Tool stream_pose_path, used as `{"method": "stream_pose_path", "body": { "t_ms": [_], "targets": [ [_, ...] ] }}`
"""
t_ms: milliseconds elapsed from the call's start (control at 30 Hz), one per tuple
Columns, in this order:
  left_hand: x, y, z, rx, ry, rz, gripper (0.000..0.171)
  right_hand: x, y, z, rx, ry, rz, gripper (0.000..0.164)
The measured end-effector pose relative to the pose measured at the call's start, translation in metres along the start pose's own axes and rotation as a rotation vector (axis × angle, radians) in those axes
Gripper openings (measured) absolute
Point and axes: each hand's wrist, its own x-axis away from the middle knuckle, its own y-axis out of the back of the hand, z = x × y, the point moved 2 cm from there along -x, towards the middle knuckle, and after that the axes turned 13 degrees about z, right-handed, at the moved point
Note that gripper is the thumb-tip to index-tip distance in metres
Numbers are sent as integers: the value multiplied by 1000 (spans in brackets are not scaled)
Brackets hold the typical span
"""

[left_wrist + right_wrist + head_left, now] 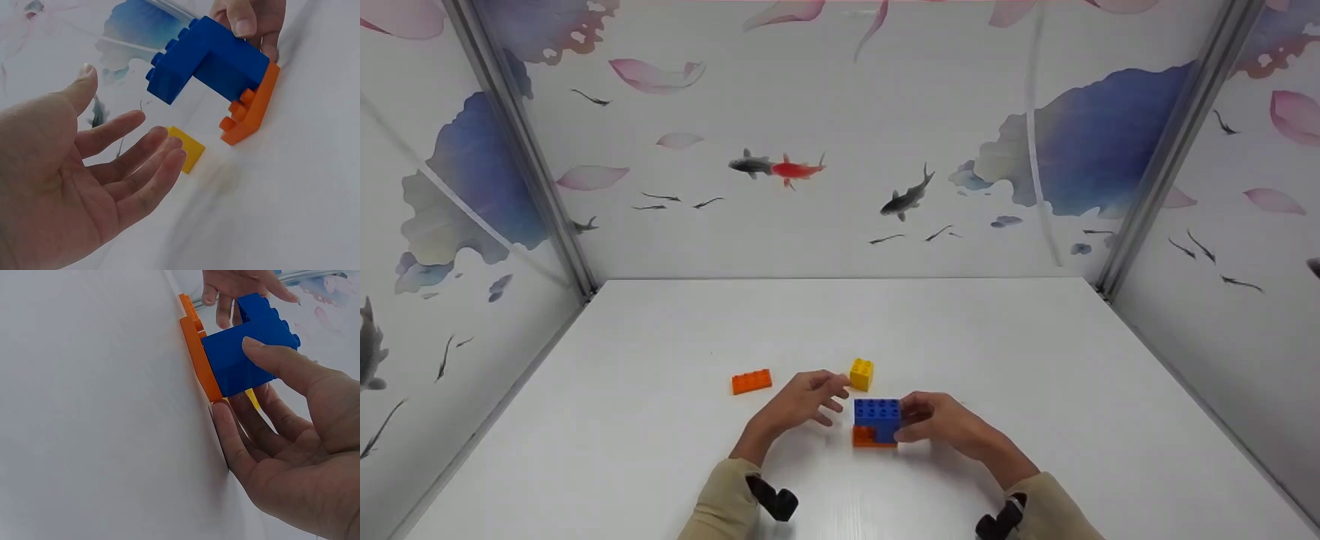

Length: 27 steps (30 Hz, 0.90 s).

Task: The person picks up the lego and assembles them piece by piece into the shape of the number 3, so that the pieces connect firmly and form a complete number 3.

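Gripping the studs-up blue block [877, 409], long axis parallel to the desk's [997, 330] distant edge, right hand [949, 424] faces spread-fingered left hand [802, 399].

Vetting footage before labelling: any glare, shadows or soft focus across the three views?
Head: bright, with pale glare on the flat white tabletop near the bottom edge. Left wrist: dimmer; soft grey shadow below the yellow plastic block in frame, and the printed wall pattern looks soft. Right wrist: also dim; narrow dark shadow along the right hand.
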Motion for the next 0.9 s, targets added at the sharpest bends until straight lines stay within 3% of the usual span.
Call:
{"method": "stream_pose_path", "body": {
  "t_ms": [200,333,600,900],
  "targets": [
    [-8,10,10,-25,61,-105,55,0,1,-2,-2,-11,-4,49],
    [-13,16,12,-22,93,-91,53,-1,0,-2,13,-22,-10,48],
    [-27,22,14,11,12,-61,59,-2,-2,-1,16,-36,-24,48],
    [-44,23,19,36,-19,-88,56,-1,-2,1,0,-34,-22,47]
  ]
}}
